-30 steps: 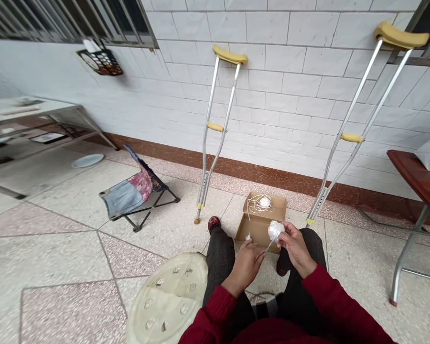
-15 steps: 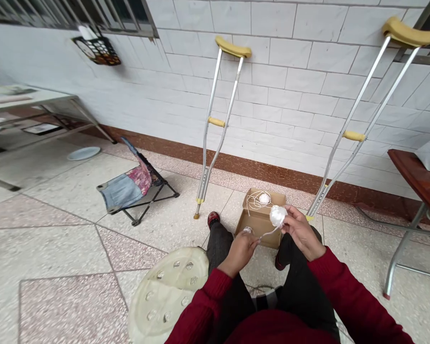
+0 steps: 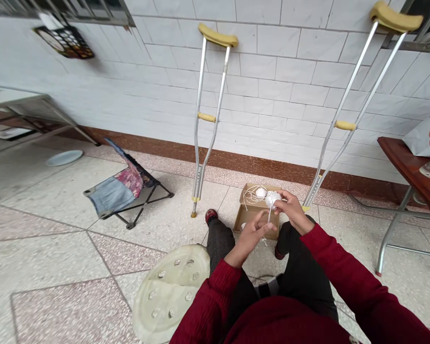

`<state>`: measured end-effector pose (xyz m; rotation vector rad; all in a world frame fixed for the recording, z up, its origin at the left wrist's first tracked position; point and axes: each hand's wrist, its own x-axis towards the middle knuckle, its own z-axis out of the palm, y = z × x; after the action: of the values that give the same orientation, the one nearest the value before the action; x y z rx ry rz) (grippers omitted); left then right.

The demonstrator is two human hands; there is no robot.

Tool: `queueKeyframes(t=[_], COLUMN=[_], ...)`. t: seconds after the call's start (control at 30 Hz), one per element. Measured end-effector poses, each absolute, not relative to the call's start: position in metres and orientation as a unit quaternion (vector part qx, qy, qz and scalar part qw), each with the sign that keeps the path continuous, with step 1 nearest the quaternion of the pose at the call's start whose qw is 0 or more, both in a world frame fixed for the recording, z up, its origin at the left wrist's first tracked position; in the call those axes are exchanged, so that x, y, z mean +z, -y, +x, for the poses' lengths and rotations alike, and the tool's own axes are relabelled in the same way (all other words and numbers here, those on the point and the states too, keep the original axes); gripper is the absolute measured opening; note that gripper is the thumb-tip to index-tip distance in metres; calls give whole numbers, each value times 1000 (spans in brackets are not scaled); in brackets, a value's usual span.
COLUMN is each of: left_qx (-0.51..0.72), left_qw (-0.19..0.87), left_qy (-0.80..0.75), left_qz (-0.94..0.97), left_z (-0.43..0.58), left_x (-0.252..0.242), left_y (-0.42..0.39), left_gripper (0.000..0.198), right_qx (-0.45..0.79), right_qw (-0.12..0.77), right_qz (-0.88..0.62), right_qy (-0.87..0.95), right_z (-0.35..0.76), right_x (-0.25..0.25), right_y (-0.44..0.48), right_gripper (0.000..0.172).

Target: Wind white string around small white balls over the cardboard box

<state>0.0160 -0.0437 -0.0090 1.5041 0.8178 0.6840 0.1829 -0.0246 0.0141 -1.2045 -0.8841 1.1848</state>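
A small white ball (image 3: 273, 199), which looks like wound yarn or a pompom, is gripped in the fingers of my right hand (image 3: 289, 208). From it a white strand (image 3: 270, 216) runs down to my left hand (image 3: 253, 232), which pinches it between thumb and a finger while the other fingers stand apart. Below and beyond my hands, an open cardboard box (image 3: 241, 218) lies on the floor between my feet. On its raised lid sit another white ball (image 3: 261, 193) and loops of thin white cord (image 3: 250, 195). Part of the box is hidden by my left hand.
Two crutches (image 3: 207, 117) (image 3: 345, 125) lean on the tiled wall. A folding stool chair (image 3: 114, 193) stands left, and a round pale stool (image 3: 165, 296) is beside my left leg. At right is a brown table (image 3: 408, 167) with metal legs, a bag (image 3: 424, 136) on it.
My left hand has moved up and closer to the ball, and the strand now hangs nearly upright instead of slanting left. The whole view has shifted slightly rightward.
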Motion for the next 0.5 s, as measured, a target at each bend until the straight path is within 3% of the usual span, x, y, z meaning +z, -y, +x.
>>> queueKeyframes(t=[0.07,0.3,0.5], left_qx=[287,268,186], left_qw=[595,568,540], left_qy=[-354,-365,-402], left_qz=[662,687,716], left_z=[12,-11,-23], left_x=[-6,-20,-73], left_y=[53,67,57], left_gripper=[34,42,44], right_qx=[502,502,633], right_qw=[579,612,498], right_qz=[-523,-521,-465], right_qy=[372,319,368], right_z=[186,196,178], right_x=[11,0,2], right_y=[21,4,44], right_gripper=[33,33,32])
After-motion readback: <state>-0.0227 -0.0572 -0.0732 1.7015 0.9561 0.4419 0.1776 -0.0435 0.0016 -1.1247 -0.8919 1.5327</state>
